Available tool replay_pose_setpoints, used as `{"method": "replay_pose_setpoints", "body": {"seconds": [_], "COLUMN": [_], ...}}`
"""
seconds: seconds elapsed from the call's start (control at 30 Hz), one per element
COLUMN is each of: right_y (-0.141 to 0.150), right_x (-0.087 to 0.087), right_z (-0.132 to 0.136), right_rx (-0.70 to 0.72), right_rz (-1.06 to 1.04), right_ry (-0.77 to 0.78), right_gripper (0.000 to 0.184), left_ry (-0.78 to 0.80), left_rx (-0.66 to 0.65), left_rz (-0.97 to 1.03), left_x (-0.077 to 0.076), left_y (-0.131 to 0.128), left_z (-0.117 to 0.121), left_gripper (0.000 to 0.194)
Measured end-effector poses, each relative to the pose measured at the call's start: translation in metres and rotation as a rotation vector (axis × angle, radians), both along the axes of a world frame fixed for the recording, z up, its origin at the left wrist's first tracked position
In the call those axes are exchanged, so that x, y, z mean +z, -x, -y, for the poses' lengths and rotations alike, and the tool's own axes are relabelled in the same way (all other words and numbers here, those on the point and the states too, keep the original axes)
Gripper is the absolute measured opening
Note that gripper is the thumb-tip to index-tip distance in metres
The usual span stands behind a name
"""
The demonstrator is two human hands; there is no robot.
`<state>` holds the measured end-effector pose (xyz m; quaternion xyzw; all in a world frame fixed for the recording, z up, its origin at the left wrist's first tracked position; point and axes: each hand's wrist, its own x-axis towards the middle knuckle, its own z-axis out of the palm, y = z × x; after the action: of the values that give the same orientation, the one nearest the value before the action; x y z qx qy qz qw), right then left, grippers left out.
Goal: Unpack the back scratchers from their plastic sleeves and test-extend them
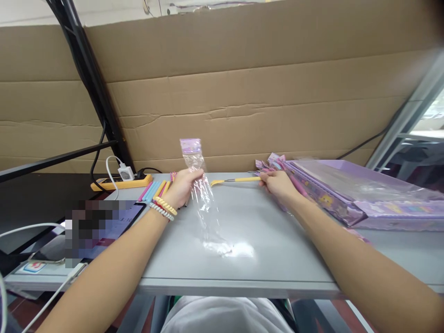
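My left hand (183, 187) is closed on a long clear plastic sleeve (204, 203) with a purple header (190, 145); the sleeve's top stands up and its lower end trails on the grey table (249, 259). My right hand (277, 185) pinches the handle end of a yellow-handled fork (236, 180), which lies level and points left toward the sleeve. Bead bracelets sit on my left wrist.
Several pink, blue and yellow handled utensils (156, 189) lie behind my left hand. A purple tray of packaged sets (364, 199) fills the right. A yellow power strip (121, 181), cables and a tablet (104, 226) sit at left. A cardboard wall (243, 92) backs the table.
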<state>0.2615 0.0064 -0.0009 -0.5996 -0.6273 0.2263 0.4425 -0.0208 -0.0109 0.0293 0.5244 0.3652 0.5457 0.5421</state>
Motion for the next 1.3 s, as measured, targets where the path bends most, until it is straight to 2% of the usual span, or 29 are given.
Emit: {"method": "replay_pose_setpoints", "body": {"seconds": [0.13, 0.27, 0.37, 0.43, 0.47, 0.6, 0.7, 0.77, 0.83, 0.97, 1.07, 1.13, 1.2, 1.3], "right_y": [0.006, 0.012, 0.016, 0.018, 0.019, 0.023, 0.030, 0.035, 0.039, 0.042, 0.043, 0.045, 0.047, 0.050], "right_x": [-0.001, -0.004, -0.003, 0.001, 0.003, 0.011, 0.012, 0.012, 0.013, 0.018, 0.018, 0.016, 0.014, 0.012], "right_z": [0.003, 0.004, 0.006, 0.010, 0.012, 0.024, 0.031, 0.034, 0.035, 0.039, 0.042, 0.042, 0.043, 0.043], "right_rx": [0.076, 0.190, 0.178, 0.153, 0.166, 0.352, 0.388, 0.356, 0.325, 0.366, 0.438, 0.494, 0.531, 0.523], "right_rz": [0.204, 0.529, 0.611, 0.566, 0.500, 0.194, 0.251, 0.336, 0.381, 0.427, 0.388, 0.313, 0.245, 0.227], "right_ry": [0.126, 0.036, 0.004, -0.062, -0.102, -0.208, -0.261, -0.286, -0.311, -0.329, -0.267, -0.191, -0.112, -0.089], "right_gripper": [0.023, 0.017, 0.016, 0.020, 0.028, 0.056, 0.064, 0.062, 0.050, 0.017, 0.015, 0.025, 0.037, 0.037], "left_ry": [-0.044, -0.062, -0.115, -0.145, -0.159, -0.180, -0.196, -0.222, -0.239, -0.222, -0.167, -0.174, -0.214, -0.250], "left_rx": [-0.215, -0.309, -0.375, -0.407, -0.412, -0.387, -0.409, -0.443, -0.468, -0.377, -0.272, -0.258, -0.279, -0.322], "left_rz": [-0.264, -0.448, -0.540, -0.595, -0.619, -0.692, -0.701, -0.681, -0.659, -0.632, -0.600, -0.564, -0.545, -0.563], "left_x": [-0.011, -0.019, -0.021, -0.019, -0.018, -0.015, -0.017, -0.019, -0.020, -0.021, -0.021, -0.021, -0.022, -0.021], "left_y": [-0.019, -0.026, -0.026, -0.026, -0.026, -0.026, -0.025, -0.025, -0.025, -0.027, -0.028, -0.029, -0.028, -0.028], "left_z": [0.013, 0.019, 0.019, 0.020, 0.020, 0.022, 0.020, 0.019, 0.017, 0.018, 0.020, 0.019, 0.019, 0.019], "left_gripper": [0.026, 0.037, 0.032, 0.025, 0.023, 0.020, 0.021, 0.022, 0.023, 0.026, 0.036, 0.039, 0.035, 0.022]}}
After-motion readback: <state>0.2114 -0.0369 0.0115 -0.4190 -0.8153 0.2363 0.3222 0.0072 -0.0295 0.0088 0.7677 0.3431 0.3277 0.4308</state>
